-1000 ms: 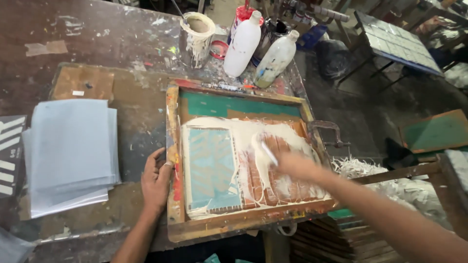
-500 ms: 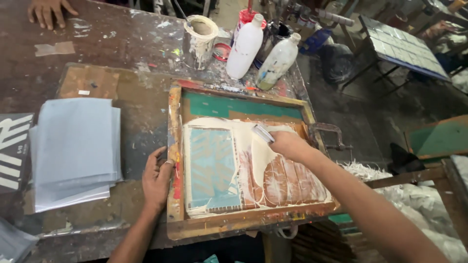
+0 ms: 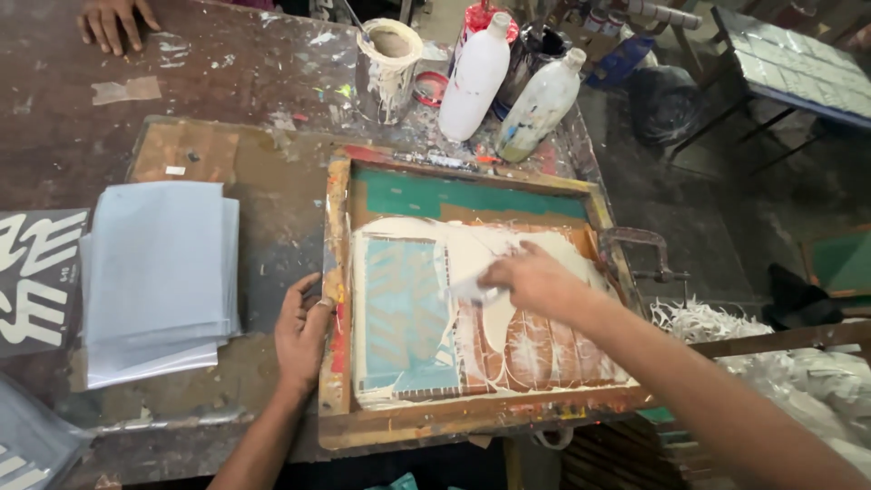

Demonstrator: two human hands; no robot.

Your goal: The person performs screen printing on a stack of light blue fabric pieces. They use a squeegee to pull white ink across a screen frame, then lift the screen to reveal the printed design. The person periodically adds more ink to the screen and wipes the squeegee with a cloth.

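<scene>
At the table's near edge, my left hand lies flat, gripping nothing, against the left rail of the wooden printing frame. Over the mesh, my right hand pinches a small white scraper in the white ink. Paper stack sits well clear left; bottles crowd the far rail.

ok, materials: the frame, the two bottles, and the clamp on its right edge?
Frame: looks like wood, bare and worn, with paint smears and chipped edges. Bottles: likely plastic, one opaque white, one translucent and paint-streaked, both with moulded necks. Clamp: probably metal, dull brown and rusty-looking, thin curved bar.
</scene>
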